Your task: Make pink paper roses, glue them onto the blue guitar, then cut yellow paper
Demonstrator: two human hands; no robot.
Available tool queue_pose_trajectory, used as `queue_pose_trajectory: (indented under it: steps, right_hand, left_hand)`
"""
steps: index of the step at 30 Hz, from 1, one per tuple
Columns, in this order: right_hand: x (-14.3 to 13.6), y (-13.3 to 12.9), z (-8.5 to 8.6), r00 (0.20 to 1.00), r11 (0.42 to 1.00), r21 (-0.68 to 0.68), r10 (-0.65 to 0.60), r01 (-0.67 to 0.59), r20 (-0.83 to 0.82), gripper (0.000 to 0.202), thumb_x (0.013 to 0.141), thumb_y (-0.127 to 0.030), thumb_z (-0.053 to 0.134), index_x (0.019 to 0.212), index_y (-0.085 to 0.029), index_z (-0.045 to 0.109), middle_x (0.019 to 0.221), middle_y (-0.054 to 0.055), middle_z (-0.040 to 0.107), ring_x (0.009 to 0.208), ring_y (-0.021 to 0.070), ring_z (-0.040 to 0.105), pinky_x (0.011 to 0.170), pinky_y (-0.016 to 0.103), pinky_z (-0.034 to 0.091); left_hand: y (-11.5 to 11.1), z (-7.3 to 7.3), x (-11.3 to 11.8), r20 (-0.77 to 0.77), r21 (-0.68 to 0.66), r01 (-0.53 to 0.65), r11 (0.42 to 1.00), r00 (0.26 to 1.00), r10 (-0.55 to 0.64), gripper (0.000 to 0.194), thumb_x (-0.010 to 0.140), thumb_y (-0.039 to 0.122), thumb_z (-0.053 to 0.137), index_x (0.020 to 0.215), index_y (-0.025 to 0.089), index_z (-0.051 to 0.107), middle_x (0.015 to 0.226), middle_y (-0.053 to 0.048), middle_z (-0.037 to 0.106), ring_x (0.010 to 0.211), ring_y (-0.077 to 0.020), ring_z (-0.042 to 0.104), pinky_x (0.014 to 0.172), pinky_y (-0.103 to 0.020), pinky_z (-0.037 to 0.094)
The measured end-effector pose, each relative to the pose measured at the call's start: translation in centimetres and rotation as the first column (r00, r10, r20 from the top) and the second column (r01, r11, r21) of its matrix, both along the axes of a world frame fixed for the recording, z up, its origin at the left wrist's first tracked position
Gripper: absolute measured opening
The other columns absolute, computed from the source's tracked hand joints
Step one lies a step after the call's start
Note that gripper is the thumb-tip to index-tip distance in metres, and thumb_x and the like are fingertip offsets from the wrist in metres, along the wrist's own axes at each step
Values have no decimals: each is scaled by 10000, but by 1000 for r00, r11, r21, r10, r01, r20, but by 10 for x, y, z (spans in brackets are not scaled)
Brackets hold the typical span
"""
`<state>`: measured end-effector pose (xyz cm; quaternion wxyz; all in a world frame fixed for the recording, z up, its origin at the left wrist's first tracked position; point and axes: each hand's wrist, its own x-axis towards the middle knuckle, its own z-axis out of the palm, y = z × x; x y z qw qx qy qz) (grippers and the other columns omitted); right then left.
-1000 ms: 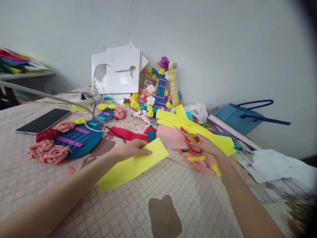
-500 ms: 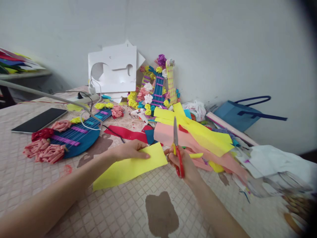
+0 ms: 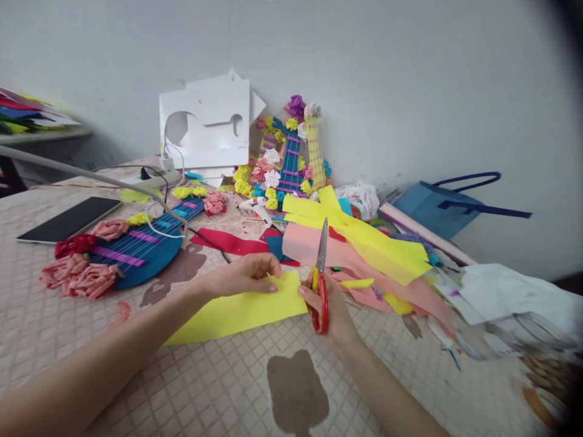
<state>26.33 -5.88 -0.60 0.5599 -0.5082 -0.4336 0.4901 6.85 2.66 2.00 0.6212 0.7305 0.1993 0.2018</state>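
A strip of yellow crepe paper slants across the table in front of me. My left hand is at its upper edge, thumb lying over the paper and fingers curled; how firmly it grips is partly hidden. Red-and-yellow-handled scissors are in my right hand, blades closed and pointing up and away. The right thumb and fingertips meet the strip's right end. Beyond the hands lie more yellow strips over pink crepe paper.
On the left is a blue paper guitar with paper flowers, beside a black tablet. A glue gun lies at centre. Decorated guitars and white cut-out board lean on the wall. A blue bag stands right.
My left index finger has lifted and curled above the paper. My right hand has shifted slightly left with the scissors, its thumb now on the strip's right end.
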Motion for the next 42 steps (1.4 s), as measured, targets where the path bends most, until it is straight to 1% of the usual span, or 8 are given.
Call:
queue_pose_trajectory:
  steps: [4,10,14,19,23,28,32,42]
  right_hand:
    - [-1,-3,1,1000,1000,15,6,-5,-28,308,678,-349,736,764,-233,464,652,-55,477,531,93,415,495,218,363]
    - [-1,-8,1,994,996,-36,77,-80,-79,338,645,-345,783,780,-223,498,723,-42,488,590,96,465,528,218,408]
    - [-1,-13,0,981,990,-40,130,-137,-145,304,694,-354,764,799,-219,512,698,-50,495,549,79,453,496,198,389]
    - [-7,-22,-3,897,966,25,249,-258,-366,364,725,-476,715,906,-198,566,807,1,552,616,102,501,523,218,435]
    - [-15,-29,-10,769,912,13,353,-410,-533,520,760,-644,587,971,-169,606,812,23,537,660,136,524,571,285,496]
    - [-16,-37,-10,644,792,49,529,-608,-553,656,830,-723,373,979,-127,605,712,18,506,623,158,545,614,339,499]
    - [-14,-41,-4,605,738,11,562,-675,-564,680,840,-723,348,967,-106,604,683,4,486,579,141,515,589,335,491]
    - [-16,-42,2,590,700,-52,556,-712,-585,733,791,-775,359,973,-110,607,675,4,482,547,129,473,573,322,475]
  left_hand:
    - [0,-1,-1,-138,18,77,997,988,-74,228,723,324,725,821,137,640,750,7,610,664,-84,521,599,-194,392]
    - [10,-8,-5,-141,10,6,1000,990,-5,234,685,326,762,808,153,662,732,21,604,652,-82,519,579,-180,404]
    - [20,-9,-13,-50,-192,-21,981,999,11,235,659,276,794,795,144,655,729,22,618,646,-72,540,582,-165,414]
    - [36,-11,-24,89,-406,-114,907,983,163,253,633,230,818,782,138,635,710,21,642,598,-63,576,549,-154,428]
    - [48,-14,-31,143,-437,-169,883,957,253,250,646,241,813,792,150,632,725,15,656,609,-69,605,552,-150,447]
    - [54,-16,-35,182,-452,-183,873,939,291,234,645,212,813,782,138,637,726,-3,666,607,-73,615,531,-139,442]
    - [56,-17,-35,188,-462,-180,869,937,294,230,653,218,810,780,136,637,724,-2,669,604,-70,618,526,-132,441]
    - [53,-16,-35,171,-431,-180,884,946,276,228,663,205,804,793,135,631,758,-11,681,636,-79,632,541,-135,451]
